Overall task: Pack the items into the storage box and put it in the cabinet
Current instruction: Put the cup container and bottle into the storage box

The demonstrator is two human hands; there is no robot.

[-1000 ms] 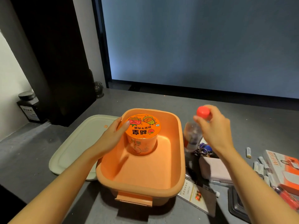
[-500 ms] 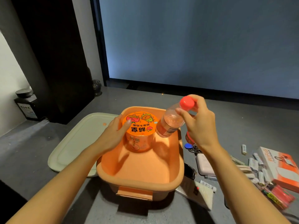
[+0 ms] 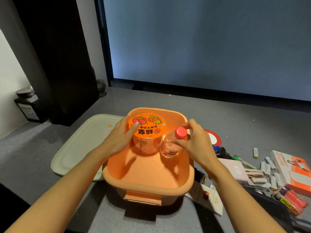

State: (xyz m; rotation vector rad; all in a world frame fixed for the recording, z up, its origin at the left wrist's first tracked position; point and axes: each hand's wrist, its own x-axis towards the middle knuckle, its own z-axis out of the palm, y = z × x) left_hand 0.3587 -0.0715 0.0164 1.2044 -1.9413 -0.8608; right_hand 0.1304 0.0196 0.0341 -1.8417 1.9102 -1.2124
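Observation:
An orange storage box (image 3: 148,187) stands open on the grey counter in front of me. An orange instant-noodle cup (image 3: 148,132) stands upright at the box's far end, and my left hand (image 3: 117,140) grips its left side with the thumb on its lid. Right beside the cup stands a clear water bottle (image 3: 170,147) with a red cap, inside the box. My right hand (image 3: 193,142) holds the bottle by its neck. The box's pale lid (image 3: 80,145) lies flat to the left of the box.
To the right lie a red tape roll (image 3: 212,138), keys, a pink pouch (image 3: 235,169), several white batteries (image 3: 269,169), an orange-white WiFi box (image 3: 292,167), red packets (image 3: 292,200) and a booklet (image 3: 208,199). A dark jar (image 3: 27,106) and a black pillar stand at the left.
My right hand lifted the bottle from the counter on the right, carried it left over the rim and set it upright inside the box beside the cup. The left hand stayed on the cup.

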